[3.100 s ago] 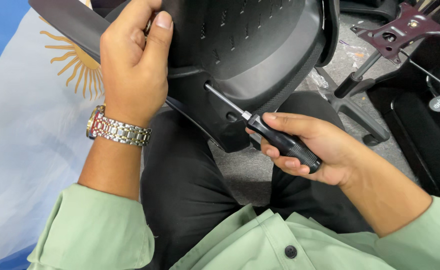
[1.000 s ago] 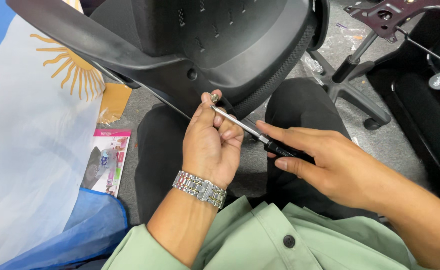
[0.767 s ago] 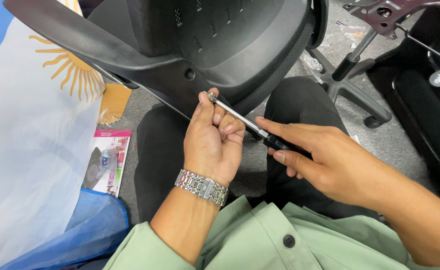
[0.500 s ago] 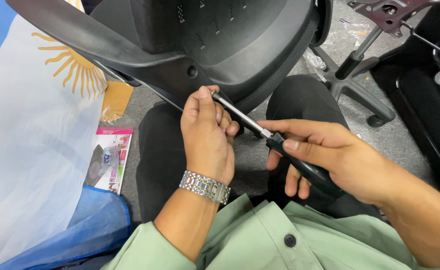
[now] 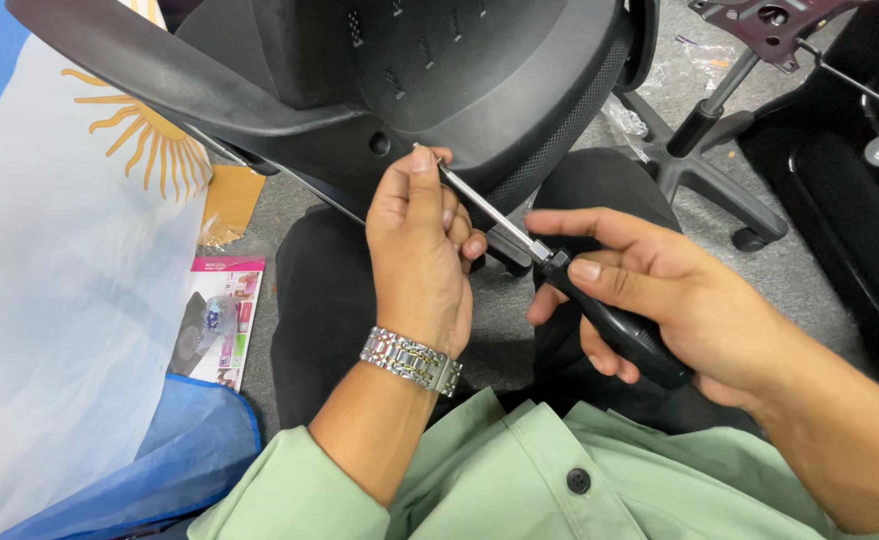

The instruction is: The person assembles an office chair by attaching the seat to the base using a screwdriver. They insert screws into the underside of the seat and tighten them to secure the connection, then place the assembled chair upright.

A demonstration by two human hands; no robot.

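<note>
Since half a second ago, screwdriver point(image 5: 559, 272) tip rose toward the black chair back point(image 5: 479, 90) — left hand point(image 5: 419, 250) pinches its shaft, right hand point(image 5: 659, 300) clasps the handle.

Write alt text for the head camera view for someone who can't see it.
A person's right hand grips a black-handled screwdriver, while the left hand pinches its steel shaft near the tip against a black plastic office chair back. A white flag with a yellow sun lies to the left.
</note>
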